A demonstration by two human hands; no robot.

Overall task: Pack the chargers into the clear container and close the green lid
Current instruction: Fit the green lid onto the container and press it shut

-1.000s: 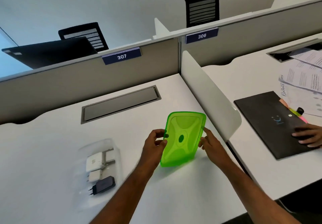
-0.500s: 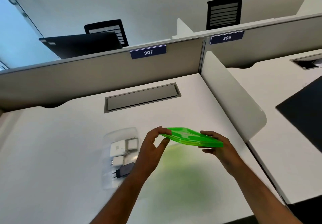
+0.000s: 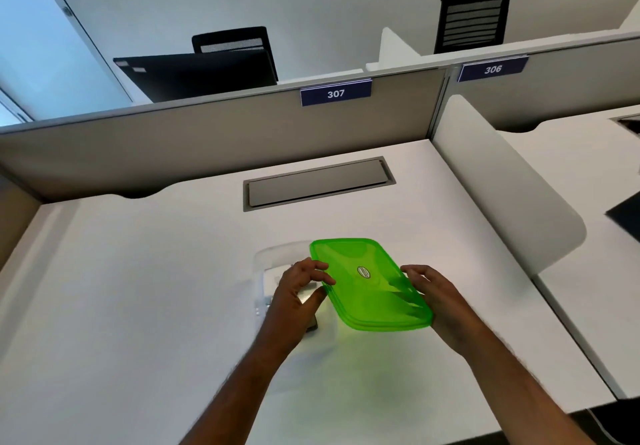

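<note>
Head cam looks down at your white rectangular desk top (image 3: 138,306), w/ a grey fabric partition (image 3: 207,140) along the far edge and a grey recessed cable flap (image 3: 317,183) set into the desk near it. A curved white side divider (image 3: 502,188) stands on the right. You hold the translucent green rectangular plastic lid (image 3: 367,282) up off the desk, tilted, top side w/ its small oval label facing you. Your left hand (image 3: 298,299) pinches the lid's left edge, thumb under and fingers curled on top. Your right hand (image 3: 440,302) grips the right edge, fingers under the rim. The clear plastic container (image 3: 273,261) sits on the desk just left of and under the lid, mostly hidden by your left hand. Chargers inside it are blurred and covered; can't tell how many.
</note>
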